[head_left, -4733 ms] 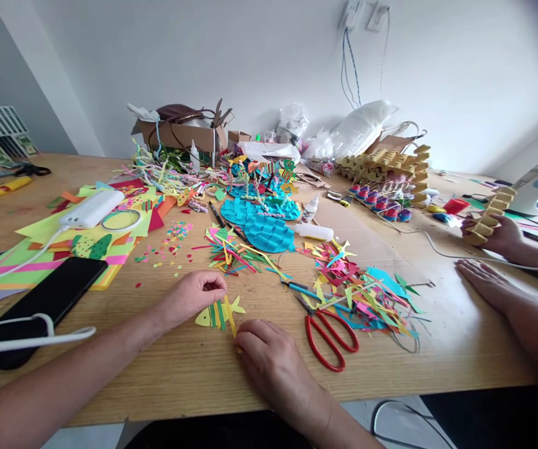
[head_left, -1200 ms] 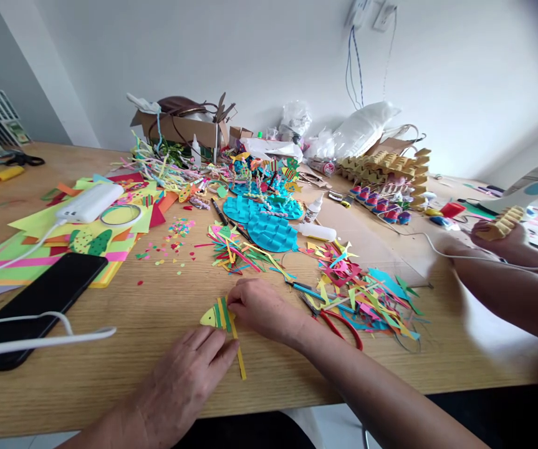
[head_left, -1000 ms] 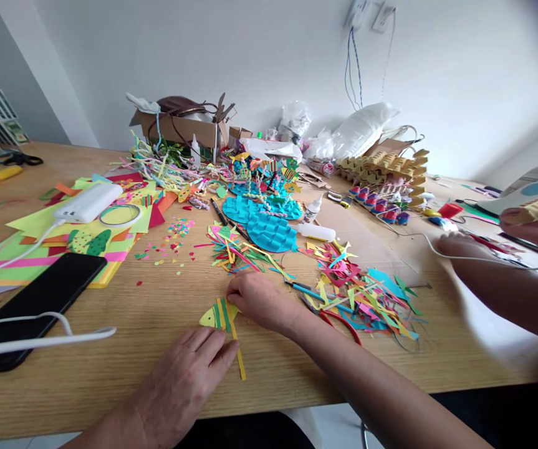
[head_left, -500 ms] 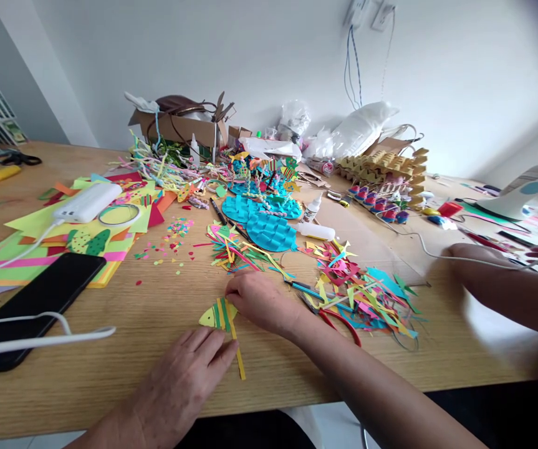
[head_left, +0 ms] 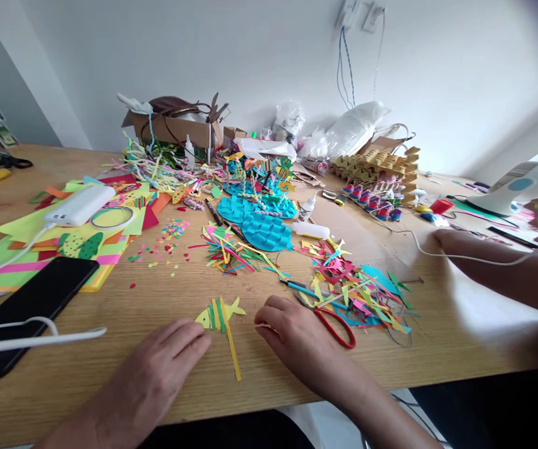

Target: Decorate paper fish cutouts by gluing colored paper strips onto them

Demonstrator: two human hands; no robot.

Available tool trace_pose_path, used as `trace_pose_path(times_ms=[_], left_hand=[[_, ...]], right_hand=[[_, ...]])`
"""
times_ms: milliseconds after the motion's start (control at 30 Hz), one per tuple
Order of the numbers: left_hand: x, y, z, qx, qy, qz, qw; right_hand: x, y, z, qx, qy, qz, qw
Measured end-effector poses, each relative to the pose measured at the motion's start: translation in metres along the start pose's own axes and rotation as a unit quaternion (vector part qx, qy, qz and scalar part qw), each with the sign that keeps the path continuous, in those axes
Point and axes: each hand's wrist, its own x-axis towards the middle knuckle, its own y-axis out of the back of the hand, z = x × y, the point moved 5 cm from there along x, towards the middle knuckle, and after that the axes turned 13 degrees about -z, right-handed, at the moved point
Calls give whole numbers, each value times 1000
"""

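A yellow-green paper fish with green and yellow stripes lies flat on the table. A long yellow paper strip crosses its body and runs toward the table's front edge. My left hand rests palm down, its stretched fingers at the fish's head. To the right of the tail, my right hand hovers low with loosely bent fingers and the thumb apart; I see nothing in it. Just beyond that hand lie a red-handled cutting tool, partly hidden, and a thin blue pen-like tool.
Coloured paper scraps are heaped on the right. Blue paper pieces and a glue bottle stand behind. At left lie a black phone, a white power bank and paper sheets. Another person's arm reaches in at right.
My right hand has let go by the fish's tail and moved right, uncovering it. My left hand has slid slightly left, away from the strip.
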Motion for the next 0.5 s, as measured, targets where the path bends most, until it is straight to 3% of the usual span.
trace_pose_path(times_ms=[133, 300, 500], left_hand=[[6, 9, -17, 35, -5, 2, 999], [27, 20, -28, 38, -12, -4, 999], [51, 4, -45, 5, -14, -66, 998]], right_hand=[[-8, -6, -1, -15, -17, -41, 999], [-11, -8, 3, -30, -15, -40, 999], [-13, -4, 25, -63, -58, -44, 995]])
